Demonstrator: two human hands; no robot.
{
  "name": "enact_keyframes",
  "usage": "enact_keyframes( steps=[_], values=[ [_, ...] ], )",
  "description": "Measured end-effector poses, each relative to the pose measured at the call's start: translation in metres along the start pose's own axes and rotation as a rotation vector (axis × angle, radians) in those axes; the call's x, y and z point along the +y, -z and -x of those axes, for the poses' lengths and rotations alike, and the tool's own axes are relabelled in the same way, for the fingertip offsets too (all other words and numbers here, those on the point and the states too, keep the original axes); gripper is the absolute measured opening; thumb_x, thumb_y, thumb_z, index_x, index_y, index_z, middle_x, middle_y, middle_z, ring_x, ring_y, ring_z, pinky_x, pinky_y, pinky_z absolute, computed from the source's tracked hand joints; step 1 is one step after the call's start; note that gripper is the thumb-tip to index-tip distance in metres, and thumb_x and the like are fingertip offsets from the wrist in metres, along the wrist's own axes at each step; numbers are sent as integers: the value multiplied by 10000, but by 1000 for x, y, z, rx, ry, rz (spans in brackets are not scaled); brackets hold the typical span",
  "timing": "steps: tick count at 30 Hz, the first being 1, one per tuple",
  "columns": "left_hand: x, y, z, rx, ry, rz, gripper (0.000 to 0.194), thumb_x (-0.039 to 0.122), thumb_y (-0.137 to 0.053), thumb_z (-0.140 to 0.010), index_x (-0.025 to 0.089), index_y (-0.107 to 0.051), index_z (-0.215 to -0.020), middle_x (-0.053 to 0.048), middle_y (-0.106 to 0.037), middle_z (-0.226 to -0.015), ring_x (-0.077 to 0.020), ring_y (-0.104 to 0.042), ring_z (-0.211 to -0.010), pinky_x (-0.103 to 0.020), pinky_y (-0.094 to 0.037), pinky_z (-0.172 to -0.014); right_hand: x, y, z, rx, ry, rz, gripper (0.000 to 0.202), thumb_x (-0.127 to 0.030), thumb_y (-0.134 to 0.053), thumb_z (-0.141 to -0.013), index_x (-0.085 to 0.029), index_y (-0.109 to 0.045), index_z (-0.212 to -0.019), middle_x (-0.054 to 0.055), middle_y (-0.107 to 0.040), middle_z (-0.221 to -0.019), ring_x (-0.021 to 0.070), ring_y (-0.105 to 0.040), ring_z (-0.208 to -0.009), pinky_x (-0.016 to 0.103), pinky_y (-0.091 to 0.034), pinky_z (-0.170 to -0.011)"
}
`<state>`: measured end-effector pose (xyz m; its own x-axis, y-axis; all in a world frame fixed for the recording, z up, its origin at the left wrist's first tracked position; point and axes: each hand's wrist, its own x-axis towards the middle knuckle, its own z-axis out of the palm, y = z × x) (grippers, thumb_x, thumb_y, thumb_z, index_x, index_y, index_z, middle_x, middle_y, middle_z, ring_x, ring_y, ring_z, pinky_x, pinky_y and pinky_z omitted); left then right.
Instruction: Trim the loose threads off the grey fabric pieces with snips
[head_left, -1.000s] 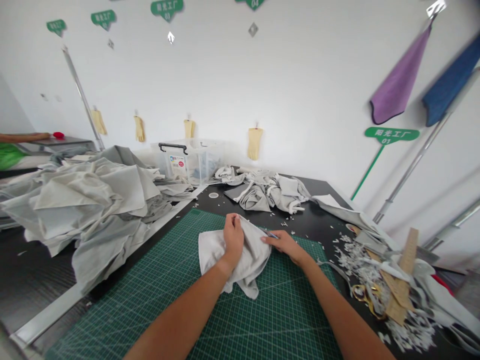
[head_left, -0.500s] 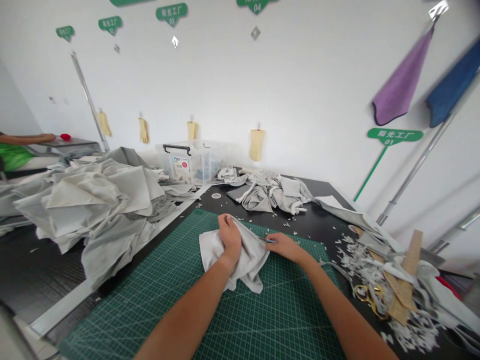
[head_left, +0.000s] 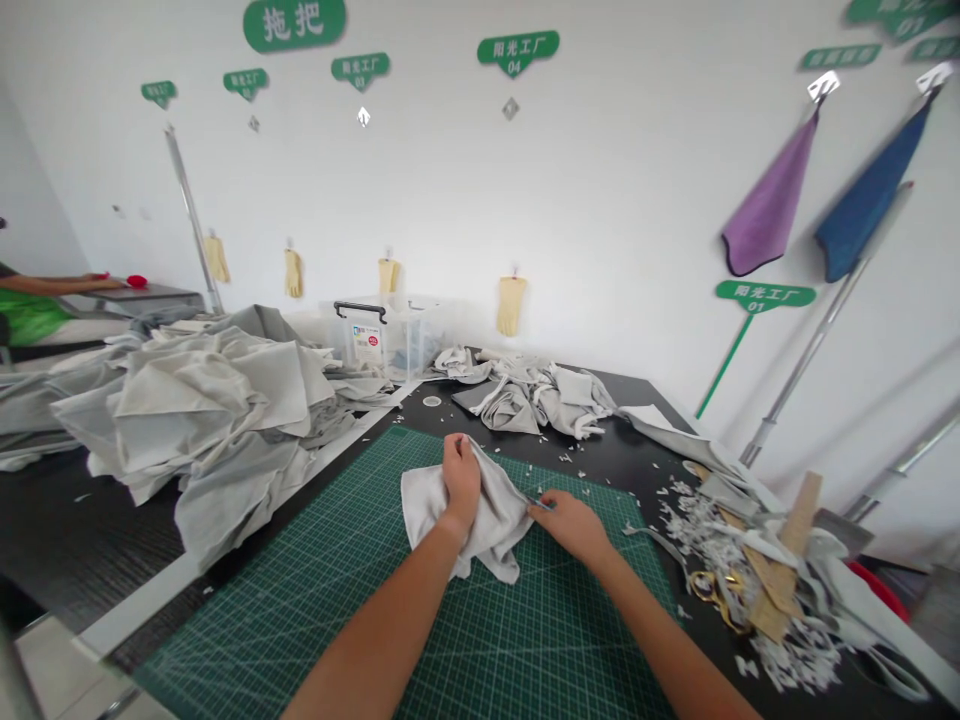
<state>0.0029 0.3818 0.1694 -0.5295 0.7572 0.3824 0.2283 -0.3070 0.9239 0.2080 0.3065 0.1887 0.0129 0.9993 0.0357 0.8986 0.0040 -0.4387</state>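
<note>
Over the green mat, a grey cloth is held up by two bare hands. The top edge of the cloth is pinched by the left hand, with the fingers closed on the fabric. The lower part is draped toward the mat in loose folds; contact with the mat cannot be confirmed. On the right side of the cloth, a small metal tool is gripped by the right hand, with the fingers closed around it. The tip is set at the cloth's edge; the rest is mostly covered by the hand, and its kind cannot be told.

Left of the mat, a large pile of cloths is stacked loosely. Beyond its far edge, a smaller heap is placed. Beyond its far left corner, a clear box is positioned. Right of the mat, white scraps are scattered beside gold-handled scissors.
</note>
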Motion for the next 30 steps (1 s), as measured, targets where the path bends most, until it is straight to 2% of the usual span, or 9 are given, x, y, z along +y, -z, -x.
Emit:
enact_keyframes(
  steps=[3, 8, 12, 17, 21, 23, 26, 30],
  values=[
    [6, 4, 3, -32, -27, 23, 172, 359, -444, -970, 223, -550, -979, -40, -613, -920, -201, -578, -871, -332, -451, -869, -3, -2, 7, 1, -12, -39, 361, -594, -636, -800, -266, -744, -905, 95, -742, -886, 300, -681, -834, 329, -384, -672],
    [25, 14, 4, -85, -93, 33, 173, 353, -450, -977, 226, -567, -972, -33, -623, -909, -196, -582, -853, -320, -449, -854, -3, 0, 10, -12, 14, -148, 311, -522, -621, -816, -240, -725, -738, 43, -693, -714, 231, -636, -700, 287, -344, -616],
    [62, 25, 0, -110, -176, 58, 199, 354, -416, -999, 224, -564, -974, -36, -629, -926, -190, -584, -857, -305, -445, -849, -5, 0, 7, -17, 41, -245, 316, -479, -589, -833, -222, -697, -687, 17, -652, -643, 208, -609, -673, 267, -327, -590],
    [124, 38, 1, -147, -313, 99, 237, 373, -400, -1018, 217, -577, -992, -40, -637, -942, -187, -583, -874, -282, -433, -833, -16, -6, 13, -12, 65, -319, 269, -466, -618, -810, -225, -735, -783, 26, -684, -725, 224, -616, -734, 277, -343, -620],
    [166, 51, 5, -182, -388, 106, 229, 368, -404, -1031, 217, -576, -1030, -16, -633, -894, -156, -572, -785, -257, -417, -758, -24, -10, 22, -46, 96, -368, 258, -458, -663, -769, -222, -713, -678, 7, -653, -637, 208, -601, -681, 273, -354, -619],
    [181, 58, 5, -188, -409, 117, 226, 374, -412, -1032, 214, -573, -1035, -11, -633, -885, -151, -578, -785, -252, -419, -754, -26, -9, 24, -61, 111, -395, 260, -443, -658, -764, -211, -711, -658, 1, -650, -619, 202, -601, -672, 271, -371, -627],
    [197, 72, 0, -158, -435, 120, 227, 387, -429, -1029, 212, -574, -1035, -15, -643, -914, -154, -596, -832, -255, -430, -786, -26, -2, 25, -59, 130, -437, 297, -449, -611, -789, -188, -740, -730, 14, -692, -685, 215, -621, -715, 279, -407, -659],
    [213, 97, -14, -87, -479, 105, 204, 367, -457, -1023, 205, -582, -1022, -10, -644, -894, -150, -599, -834, -259, -435, -788, -22, 25, 26, -8, 141, -462, 348, -477, -569, -823, -178, -746, -853, 38, -736, -812, 242, -639, -787, 302, -437, -707]
  ],
)
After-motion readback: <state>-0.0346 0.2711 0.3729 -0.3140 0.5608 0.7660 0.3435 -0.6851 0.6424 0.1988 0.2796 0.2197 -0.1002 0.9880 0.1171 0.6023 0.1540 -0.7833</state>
